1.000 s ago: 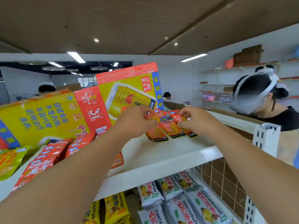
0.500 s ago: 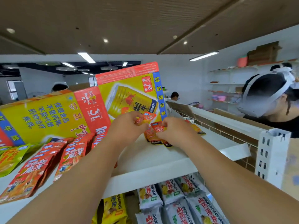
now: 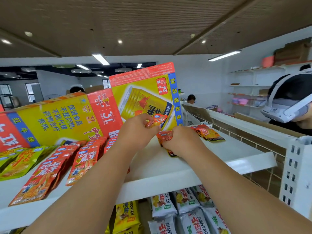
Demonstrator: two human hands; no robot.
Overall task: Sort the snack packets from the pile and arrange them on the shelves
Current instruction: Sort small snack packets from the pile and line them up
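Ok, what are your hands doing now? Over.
Left grip pinches packet, raised. Right grip holds second packet on shelf. Box close behind.

A single wide-angle view from a camera worn on the person's head, facing forward, about level with a white top shelf (image 3: 168,176). Both bare forearms stretch away from the lens, very near it, to the left hand (image 3: 135,132) and right hand (image 3: 181,141) at frame centre, each pinching an orange packet (image 3: 156,120). Yellow cartons (image 3: 59,119) stand just beyond the hands, ceiling (image 3: 152,22) fills the space above them, and lower-shelf packets (image 3: 185,201) show beneath.
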